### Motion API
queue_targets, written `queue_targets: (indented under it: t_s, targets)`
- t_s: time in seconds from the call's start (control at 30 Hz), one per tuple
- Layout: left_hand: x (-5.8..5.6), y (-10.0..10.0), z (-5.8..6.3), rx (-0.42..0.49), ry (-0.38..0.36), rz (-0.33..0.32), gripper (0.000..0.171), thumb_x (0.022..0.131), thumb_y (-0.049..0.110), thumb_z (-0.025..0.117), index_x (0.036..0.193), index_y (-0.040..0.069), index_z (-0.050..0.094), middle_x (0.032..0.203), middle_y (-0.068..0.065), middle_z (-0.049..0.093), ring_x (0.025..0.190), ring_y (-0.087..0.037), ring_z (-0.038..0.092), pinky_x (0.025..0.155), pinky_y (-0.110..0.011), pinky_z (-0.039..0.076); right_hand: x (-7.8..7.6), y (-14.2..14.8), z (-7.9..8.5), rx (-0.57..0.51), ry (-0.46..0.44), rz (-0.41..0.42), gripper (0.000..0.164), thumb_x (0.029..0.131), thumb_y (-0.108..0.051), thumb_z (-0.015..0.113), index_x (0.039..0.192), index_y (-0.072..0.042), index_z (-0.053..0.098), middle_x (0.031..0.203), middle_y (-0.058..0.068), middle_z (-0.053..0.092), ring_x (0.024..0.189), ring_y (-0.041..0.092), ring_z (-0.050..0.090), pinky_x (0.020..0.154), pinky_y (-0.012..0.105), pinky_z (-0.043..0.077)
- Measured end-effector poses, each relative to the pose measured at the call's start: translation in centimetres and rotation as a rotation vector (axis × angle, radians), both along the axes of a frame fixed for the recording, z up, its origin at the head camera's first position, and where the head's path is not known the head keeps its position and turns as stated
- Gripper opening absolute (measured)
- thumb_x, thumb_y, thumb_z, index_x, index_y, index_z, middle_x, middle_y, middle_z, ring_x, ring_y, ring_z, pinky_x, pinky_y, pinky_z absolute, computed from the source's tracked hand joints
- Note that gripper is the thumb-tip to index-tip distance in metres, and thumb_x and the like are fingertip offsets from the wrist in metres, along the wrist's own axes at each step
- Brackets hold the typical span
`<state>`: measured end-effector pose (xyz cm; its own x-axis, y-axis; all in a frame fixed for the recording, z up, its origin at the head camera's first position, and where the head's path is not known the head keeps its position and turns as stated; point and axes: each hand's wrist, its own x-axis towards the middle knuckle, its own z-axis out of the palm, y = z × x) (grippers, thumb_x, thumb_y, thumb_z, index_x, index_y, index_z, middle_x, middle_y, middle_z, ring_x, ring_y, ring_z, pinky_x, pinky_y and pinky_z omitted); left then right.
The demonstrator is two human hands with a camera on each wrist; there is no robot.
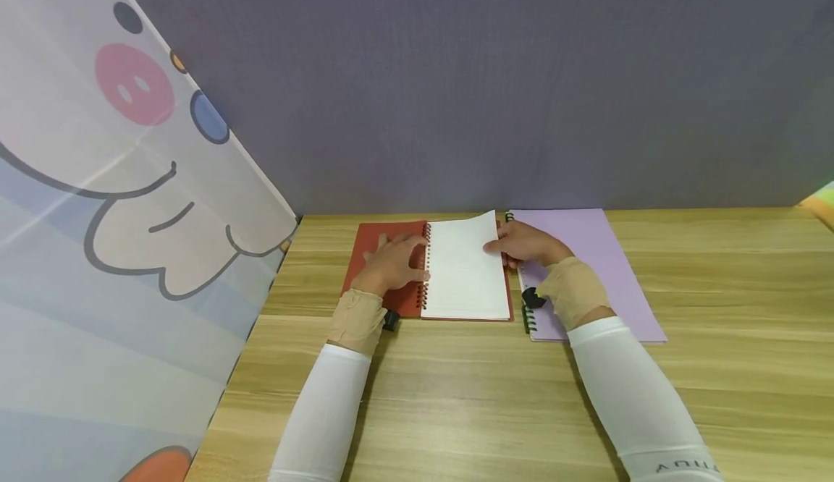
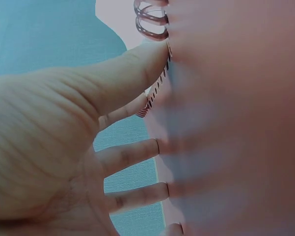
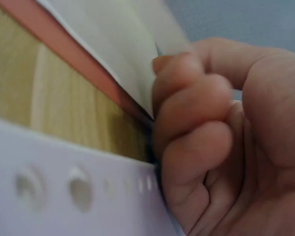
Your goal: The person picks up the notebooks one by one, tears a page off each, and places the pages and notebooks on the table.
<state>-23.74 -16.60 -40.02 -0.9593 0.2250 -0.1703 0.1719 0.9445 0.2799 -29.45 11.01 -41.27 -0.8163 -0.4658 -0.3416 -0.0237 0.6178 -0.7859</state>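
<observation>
A red spiral notebook (image 1: 391, 301) lies opened flat on the table, its cover folded out to the left. My left hand (image 1: 389, 263) rests on that cover with fingers spread, thumb and forefinger at the spiral binding (image 2: 149, 22). Between thumb and curled fingers my right hand (image 1: 524, 242) pinches the outer edge of a white page (image 1: 459, 272); the page's upper right corner is lifted. In the right wrist view the curled fingers (image 3: 191, 108) hold the paper above the red back cover (image 3: 83, 64).
Right beside the red notebook lies a lilac notebook (image 1: 619, 286) with a green spiral, partly under my right wrist. The wooden table (image 1: 456, 395) meets a grey panel (image 1: 456, 91) at the back. A cartoon-printed wall (image 1: 130, 236) borders the left side.
</observation>
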Motion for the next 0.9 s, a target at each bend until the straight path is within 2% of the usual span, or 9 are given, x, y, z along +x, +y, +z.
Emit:
queue_targets:
  t_s: [0.13,0.3,0.5,0.63,0.8,0.9]
  targets:
    - [0.0,0.0,0.0,-0.003,-0.004,0.013,0.071,0.077,0.048,0.067,0.138,0.034,0.035,0.146,0.002,0.028,0.133,-0.035,0.017,0.089,-0.070,0.016,0.0,0.3,-0.3,-0.009,0.009,0.001,0.034,0.086,-0.034,0.060,0.072,-0.004,0.054,0.060,0.008,0.052,0.049,0.013,0.045,0.050,0.029,0.040]
    - [-0.3,0.0,0.0,0.003,-0.005,0.029,0.077,0.074,0.049,0.069,0.139,0.029,0.032,0.144,0.003,0.029,0.130,-0.032,0.019,0.090,-0.069,0.017,0.0,0.4,-0.2,-0.011,0.006,-0.012,0.035,0.086,-0.036,0.059,0.074,-0.004,0.055,0.061,0.008,0.053,0.051,0.014,0.046,0.052,0.030,0.040]
    - [-0.7,-0.3,-0.1,-0.018,-0.014,-0.001,0.090,0.073,0.052,0.068,0.146,0.031,0.021,0.149,-0.004,0.022,0.134,-0.037,0.013,0.089,-0.070,0.016,0.3,0.4,0.0,-0.036,-0.023,0.001,0.033,0.087,-0.035,0.058,0.084,-0.002,0.055,0.067,0.012,0.058,0.056,0.017,0.054,0.058,0.032,0.045]
    - [-0.9,-0.7,0.1,-0.013,-0.041,-0.016,0.083,0.077,0.054,0.063,0.146,0.033,0.021,0.150,-0.008,0.017,0.135,-0.041,0.008,0.087,-0.072,0.016,0.5,0.2,0.2,-0.054,-0.041,-0.003,0.033,0.087,-0.034,0.059,0.086,-0.002,0.054,0.070,0.012,0.058,0.060,0.018,0.056,0.063,0.033,0.046]
    - [-0.9,-1.3,0.7,-0.004,-0.062,0.006,0.065,0.088,0.053,0.049,0.145,0.032,0.025,0.151,-0.008,0.015,0.135,-0.044,0.005,0.085,-0.073,0.016,0.6,-0.6,-0.1,-0.062,-0.055,-0.018,0.032,0.087,-0.034,0.059,0.084,-0.002,0.054,0.069,0.009,0.054,0.060,0.017,0.055,0.065,0.033,0.047]
    - [-1.1,-1.4,0.9,-0.013,-0.059,0.019,0.061,0.091,0.052,0.042,0.146,0.032,0.023,0.152,-0.008,0.013,0.134,-0.045,0.003,0.084,-0.074,0.016,0.5,-0.8,-0.2,-0.056,-0.059,-0.026,0.031,0.087,-0.033,0.059,0.085,-0.002,0.056,0.069,0.008,0.053,0.060,0.016,0.054,0.065,0.033,0.047]
